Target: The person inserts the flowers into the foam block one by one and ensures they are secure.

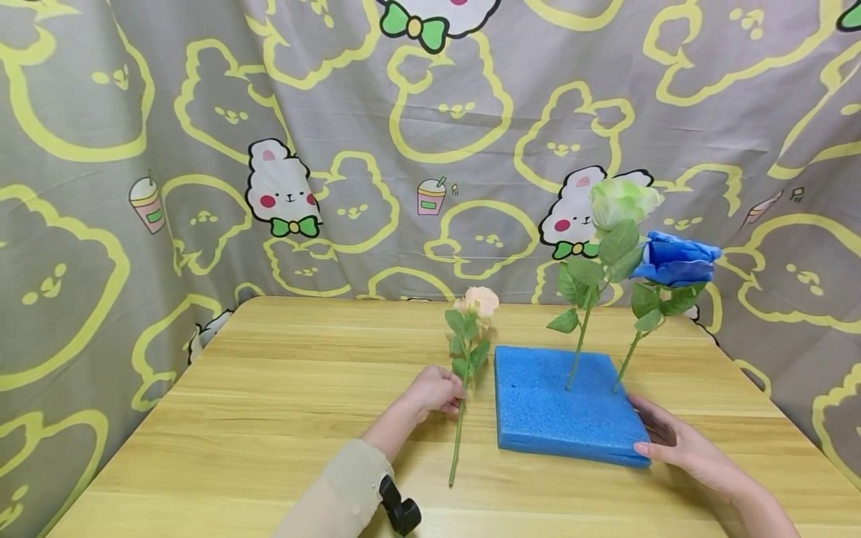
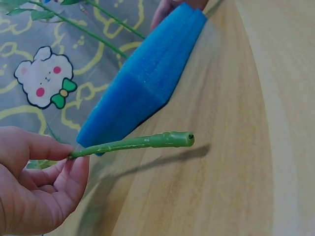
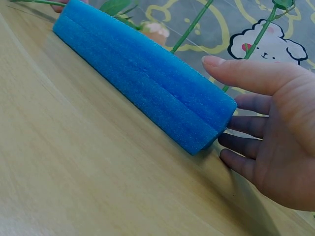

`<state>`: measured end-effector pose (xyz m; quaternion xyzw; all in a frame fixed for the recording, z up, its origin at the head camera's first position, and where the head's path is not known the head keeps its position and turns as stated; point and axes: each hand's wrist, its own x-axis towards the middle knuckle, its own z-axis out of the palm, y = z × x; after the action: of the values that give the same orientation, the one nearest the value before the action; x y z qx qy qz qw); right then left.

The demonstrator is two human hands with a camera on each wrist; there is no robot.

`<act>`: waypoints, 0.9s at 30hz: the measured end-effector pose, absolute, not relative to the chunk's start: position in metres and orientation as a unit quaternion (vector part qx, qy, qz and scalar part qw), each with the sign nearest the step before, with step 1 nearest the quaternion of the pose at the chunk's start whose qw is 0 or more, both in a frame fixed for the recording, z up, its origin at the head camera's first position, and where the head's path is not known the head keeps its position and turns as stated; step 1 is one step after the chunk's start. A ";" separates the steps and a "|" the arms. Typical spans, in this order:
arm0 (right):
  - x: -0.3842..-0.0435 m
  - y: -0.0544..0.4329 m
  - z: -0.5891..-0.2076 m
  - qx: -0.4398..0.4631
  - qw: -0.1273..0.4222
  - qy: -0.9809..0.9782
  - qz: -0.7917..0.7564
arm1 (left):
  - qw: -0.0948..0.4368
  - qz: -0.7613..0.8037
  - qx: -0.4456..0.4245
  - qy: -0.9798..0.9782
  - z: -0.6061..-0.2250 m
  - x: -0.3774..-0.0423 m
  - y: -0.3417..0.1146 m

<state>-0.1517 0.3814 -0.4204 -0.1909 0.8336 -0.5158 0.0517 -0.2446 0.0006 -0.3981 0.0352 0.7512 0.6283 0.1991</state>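
Note:
My left hand [image 1: 436, 390] pinches the green stem of a pale peach artificial rose [image 1: 480, 301] between thumb and fingers. In the left wrist view the cut end of the stem [image 2: 172, 139] sticks out past the fingertips, above the table. A square blue foam block [image 1: 565, 418] lies to the right of this rose. Beside its right edge is my right hand [image 1: 682, 447], fingers fairly straight along the side and thumb by the front corner. A pale green-white rose [image 1: 624, 203] and a blue rose [image 1: 679, 260] stand in the foam, the blue one leaning right.
The wooden table [image 1: 282, 418] carries the foam block. Behind and at the sides hangs a grey curtain [image 1: 377, 112] with yellow bear outlines. A black wrist mount [image 1: 400, 509] is by the left forearm.

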 end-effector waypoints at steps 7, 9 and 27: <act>-0.151 0.381 -0.419 -0.189 0.051 0.833 -0.517 | 0.192 0.642 0.066 0.739 -0.394 -0.245 -0.002; -0.150 0.380 -0.418 -0.182 0.055 0.836 -0.515 | 0.187 0.645 0.077 0.737 -0.393 -0.245 -0.002; -0.151 0.380 -0.417 -0.178 0.057 0.844 -0.503 | 0.129 0.656 0.122 0.733 -0.367 -0.250 -0.003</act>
<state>-0.1508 0.3803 -0.4168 -0.1778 0.8439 -0.5029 0.0573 -0.2496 -0.0030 -0.3674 0.1223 0.7333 0.6563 0.1288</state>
